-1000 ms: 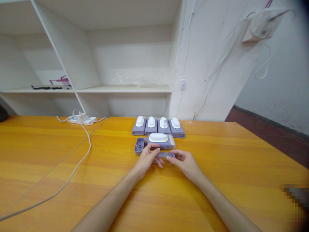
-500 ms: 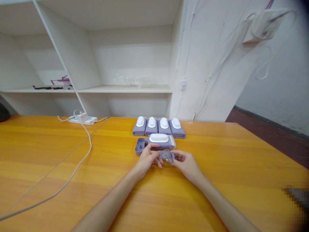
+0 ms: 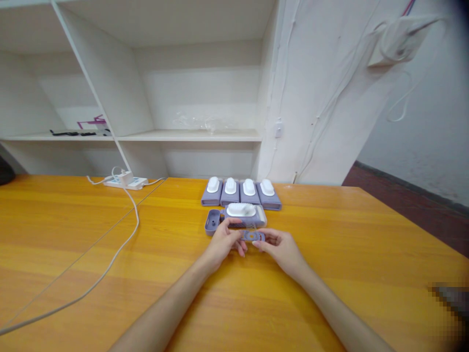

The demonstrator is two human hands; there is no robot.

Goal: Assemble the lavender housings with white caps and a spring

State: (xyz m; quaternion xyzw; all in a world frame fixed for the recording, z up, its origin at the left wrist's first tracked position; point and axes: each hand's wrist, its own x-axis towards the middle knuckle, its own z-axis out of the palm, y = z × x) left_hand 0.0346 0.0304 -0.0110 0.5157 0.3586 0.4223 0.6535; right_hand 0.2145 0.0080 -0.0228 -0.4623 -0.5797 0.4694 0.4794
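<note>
Between my two hands is a small flat purple plastic piece [image 3: 252, 236] with a ring-shaped middle, held just above the table. My left hand [image 3: 224, 240] pinches its left end between thumb and fingers. At its right end, my right hand [image 3: 280, 247] grips it with thumb and fingertips. Right behind lies a purple case [image 3: 240, 221] with a white bristled brush [image 3: 241, 209] on top and a pale strip at its right end. A purple open cup-like part [image 3: 213, 222] with a small post inside sits to the left, beside my left fingers.
Several purple cases with white brushes [image 3: 248, 187] stand in a row at the table's back. A white power strip [image 3: 126, 182] and a long cable [image 3: 137, 215] lie on the left. White shelves [image 3: 190, 135] rise behind, with clear plastic wrap [image 3: 208, 122] on one.
A clear, bent-looking bit over the purple piece no longer stands out at my right fingertips, and the piece's flat face with its ring now shows. My hands have hardly moved.
</note>
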